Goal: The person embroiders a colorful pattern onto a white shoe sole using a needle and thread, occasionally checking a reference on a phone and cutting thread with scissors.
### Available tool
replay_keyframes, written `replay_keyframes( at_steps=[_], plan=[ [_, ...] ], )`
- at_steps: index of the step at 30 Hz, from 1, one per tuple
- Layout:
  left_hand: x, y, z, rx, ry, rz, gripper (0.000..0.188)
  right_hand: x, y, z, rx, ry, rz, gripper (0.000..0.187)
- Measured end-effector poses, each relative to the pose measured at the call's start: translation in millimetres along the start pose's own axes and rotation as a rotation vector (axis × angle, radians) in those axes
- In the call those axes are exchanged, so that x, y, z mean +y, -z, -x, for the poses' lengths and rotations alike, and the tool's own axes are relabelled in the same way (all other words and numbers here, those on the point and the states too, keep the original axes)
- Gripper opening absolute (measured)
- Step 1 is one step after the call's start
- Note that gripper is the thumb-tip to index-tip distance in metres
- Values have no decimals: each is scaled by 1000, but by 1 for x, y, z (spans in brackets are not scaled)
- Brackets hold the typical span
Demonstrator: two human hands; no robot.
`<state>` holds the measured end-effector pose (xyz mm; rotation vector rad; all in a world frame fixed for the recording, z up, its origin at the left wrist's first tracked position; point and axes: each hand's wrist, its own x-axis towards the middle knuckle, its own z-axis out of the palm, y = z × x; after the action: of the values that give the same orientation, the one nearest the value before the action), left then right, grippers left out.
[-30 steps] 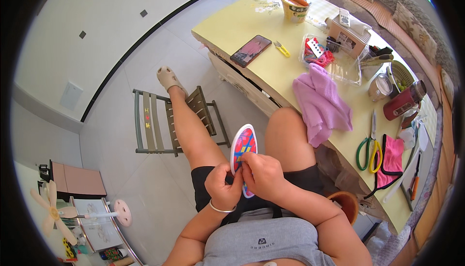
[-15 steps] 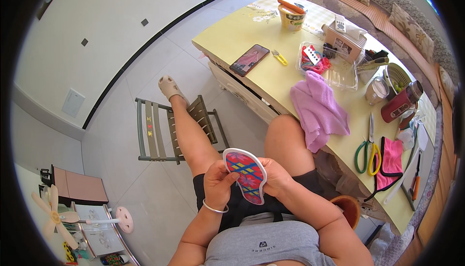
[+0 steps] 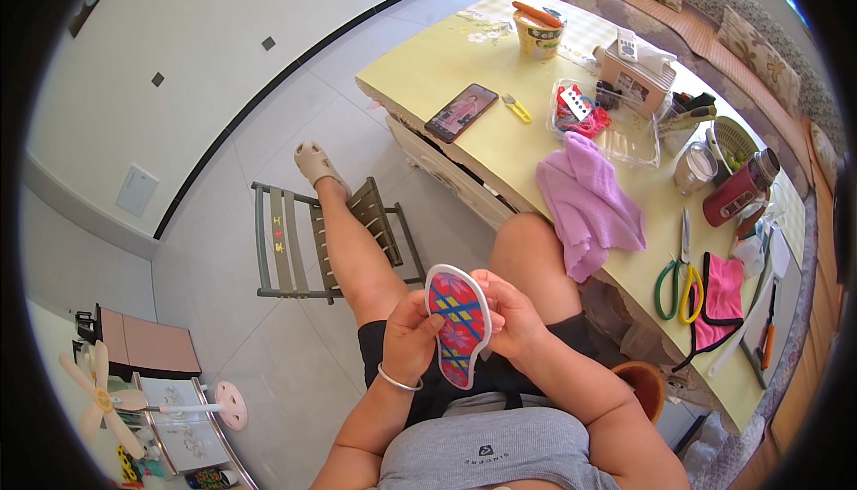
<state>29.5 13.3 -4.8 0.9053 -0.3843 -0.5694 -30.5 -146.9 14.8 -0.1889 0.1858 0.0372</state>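
An embroidered insole [image 3: 459, 327] with a white border and a red, blue, yellow and purple pattern is held upright above my lap. My left hand [image 3: 409, 340] grips its left edge, thumb pressed on the patterned face and fingers behind. At the opposite edge, my right hand [image 3: 516, 319] is closed with bent fingers against the insole's rim. Part of those fingertips is hidden behind the insole, so any small thing between them cannot be made out.
To the right, a yellow-topped table [image 3: 420, 70] carries a phone [image 3: 461, 112], yellow snips [image 3: 517, 108], a purple towel [image 3: 589, 204], scissors [image 3: 680, 280], a plastic box of thread [image 3: 616, 128] and a maroon flask [image 3: 739, 188]. A folding stool [image 3: 290, 245] stands left of my leg.
The insole has turned a little and shifted slightly right. My right hand has moved up along its edge, with more of its fingers showing. My left hand keeps its grip.
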Motion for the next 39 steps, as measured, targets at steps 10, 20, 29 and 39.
replay_keyframes(
  at_steps=[10,20,29,39],
  plan=[
    [-10,1,-7,-119,355,900,41,0,-13,10,135,708,1172,5],
    [-32,25,-2,-97,340,991,36,19,-25,3,-163,888,1558,3],
    [-49,45,1,-207,326,1041,50,20,-26,3,-166,897,1595,1],
    [-35,30,3,-96,296,946,61,19,-27,3,-152,926,1630,2]
  ],
)
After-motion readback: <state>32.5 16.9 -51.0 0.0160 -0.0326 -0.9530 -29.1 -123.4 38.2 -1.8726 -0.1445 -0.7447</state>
